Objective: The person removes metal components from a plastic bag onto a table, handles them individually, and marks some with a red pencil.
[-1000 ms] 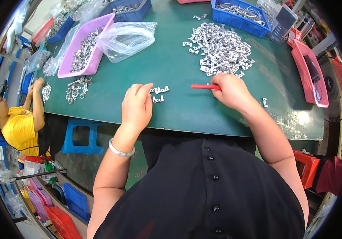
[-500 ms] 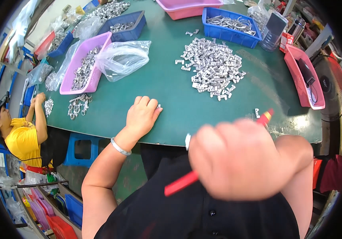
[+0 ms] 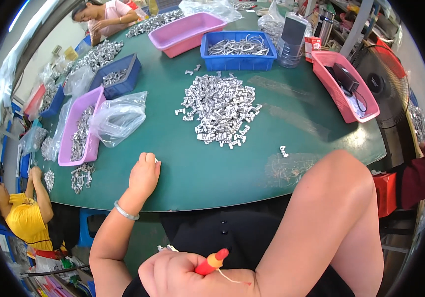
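My left hand [image 3: 144, 174] rests on the green table [image 3: 212, 185] near its front edge, fingers curled in. A bit of a small silver metal part [image 3: 157, 160] shows by its fingertips. My right hand [image 3: 188, 274] is low in front of my body, wrapped round a red grease pencil [image 3: 212, 262] with a yellow band and a thin loose string. Small silver pieces [image 3: 167, 248] stick out past its far knuckles; their hold is hidden. Beyond both hands lies a pile of small silver metal parts [image 3: 220, 109], and one single part [image 3: 283, 151] sits apart to the right.
A blue tray of metal rings [image 3: 239, 64] and a pink tray [image 3: 188, 32] stand behind the pile. At left are a purple basket [image 3: 66, 143] and a clear plastic bag [image 3: 123, 119]; at right, a pink basket [image 3: 341, 106]. Co-workers sit at the left and far left.
My right hand has dropped down and left toward my body with the grease pencil, from above the table edge. The view has shifted; my left hand still rests on the table.
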`<control>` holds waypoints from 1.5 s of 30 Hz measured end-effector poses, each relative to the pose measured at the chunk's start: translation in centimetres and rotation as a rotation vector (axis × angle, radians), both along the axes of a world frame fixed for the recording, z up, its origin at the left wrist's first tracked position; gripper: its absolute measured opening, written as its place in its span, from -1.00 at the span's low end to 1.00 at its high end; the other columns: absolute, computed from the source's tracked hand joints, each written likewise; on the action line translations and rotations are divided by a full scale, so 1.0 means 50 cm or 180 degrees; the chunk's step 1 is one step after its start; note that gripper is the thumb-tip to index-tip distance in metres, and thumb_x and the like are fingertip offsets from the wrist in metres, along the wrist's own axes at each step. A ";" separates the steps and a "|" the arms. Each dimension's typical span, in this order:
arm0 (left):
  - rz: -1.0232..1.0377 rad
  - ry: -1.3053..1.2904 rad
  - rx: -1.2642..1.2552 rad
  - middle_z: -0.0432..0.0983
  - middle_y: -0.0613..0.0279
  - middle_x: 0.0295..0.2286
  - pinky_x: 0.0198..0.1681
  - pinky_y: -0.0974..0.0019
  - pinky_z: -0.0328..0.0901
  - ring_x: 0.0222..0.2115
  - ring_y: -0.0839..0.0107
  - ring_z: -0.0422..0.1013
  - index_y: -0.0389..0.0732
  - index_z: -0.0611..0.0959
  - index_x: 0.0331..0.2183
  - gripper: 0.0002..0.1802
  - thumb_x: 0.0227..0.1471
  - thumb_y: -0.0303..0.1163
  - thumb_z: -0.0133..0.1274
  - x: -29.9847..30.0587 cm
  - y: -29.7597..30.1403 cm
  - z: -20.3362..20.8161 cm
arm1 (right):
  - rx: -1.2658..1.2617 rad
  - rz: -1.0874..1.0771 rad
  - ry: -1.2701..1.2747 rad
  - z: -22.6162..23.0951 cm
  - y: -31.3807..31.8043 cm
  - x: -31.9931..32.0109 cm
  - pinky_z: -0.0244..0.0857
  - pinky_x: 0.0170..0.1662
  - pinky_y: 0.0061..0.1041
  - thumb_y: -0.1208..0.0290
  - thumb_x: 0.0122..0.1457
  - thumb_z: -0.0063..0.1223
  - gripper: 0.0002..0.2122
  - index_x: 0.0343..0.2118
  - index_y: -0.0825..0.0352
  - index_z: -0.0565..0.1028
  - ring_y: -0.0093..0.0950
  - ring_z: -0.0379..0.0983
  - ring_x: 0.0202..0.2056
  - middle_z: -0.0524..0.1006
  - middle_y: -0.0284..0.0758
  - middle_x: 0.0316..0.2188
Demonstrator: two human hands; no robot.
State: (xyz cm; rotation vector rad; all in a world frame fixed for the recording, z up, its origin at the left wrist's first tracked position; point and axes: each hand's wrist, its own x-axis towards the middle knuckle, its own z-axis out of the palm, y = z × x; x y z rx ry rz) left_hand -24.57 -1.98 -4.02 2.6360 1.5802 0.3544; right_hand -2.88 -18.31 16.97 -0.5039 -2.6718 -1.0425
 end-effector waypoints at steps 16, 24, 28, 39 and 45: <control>0.1897 -0.3992 -0.1123 0.32 0.31 -0.60 -0.72 0.49 0.11 -0.66 0.54 0.23 -0.25 0.45 -0.44 -0.91 -0.07 -0.46 -0.10 -0.071 0.307 0.068 | -0.1595 -0.1081 0.0436 -0.027 0.035 0.085 0.06 -0.73 -0.61 0.40 -0.34 -0.06 -0.89 -0.77 0.30 0.32 -0.56 0.24 -0.73 0.22 -0.40 -0.77; 0.1156 -0.1403 -0.1224 0.30 -0.08 -0.13 -0.03 0.13 0.11 -0.07 0.07 0.22 -0.23 0.29 -0.03 -0.39 -0.25 -0.48 -0.09 -0.059 0.341 0.056 | -0.2269 -0.1700 0.0900 -0.093 0.072 0.148 0.14 -0.65 -0.46 0.50 -0.26 -0.02 -0.91 -0.63 0.31 0.33 -0.39 0.29 -0.66 0.26 -0.35 -0.67; 0.0245 0.1112 0.0196 0.34 0.20 -0.14 0.08 -0.21 -0.27 0.00 0.22 0.13 -0.07 0.30 -0.03 -0.35 -0.29 -0.50 -0.05 -0.033 0.265 0.068 | -0.2473 -0.1843 0.1143 -0.123 0.085 0.177 0.14 -0.64 -0.44 0.52 -0.29 0.01 -0.89 -0.62 0.28 0.35 -0.35 0.30 -0.64 0.30 -0.36 -0.65; 0.0188 0.0805 0.0615 0.48 -0.01 -0.46 -0.10 0.06 0.12 -0.35 0.10 0.39 -0.22 0.51 -0.40 -0.73 -0.28 -0.56 -0.17 -0.041 0.242 0.234 | -0.3138 -0.1697 0.2038 -0.179 0.123 0.209 0.24 -0.43 -0.34 0.53 -0.27 -0.04 -0.87 -0.54 0.33 0.42 -0.23 0.36 -0.46 0.43 -0.24 -0.54; 0.0157 0.0877 -0.0373 0.42 -0.18 -0.37 -0.13 0.06 0.14 -0.29 -0.01 0.35 -0.28 0.43 -0.26 -0.61 -0.29 -0.49 -0.10 -0.014 0.175 0.170 | -0.4286 -0.1515 0.3423 -0.232 0.147 0.204 0.18 -0.48 -0.57 0.52 -0.07 -0.02 -0.95 -0.52 0.37 0.42 -0.53 0.29 -0.60 0.35 -0.34 -0.70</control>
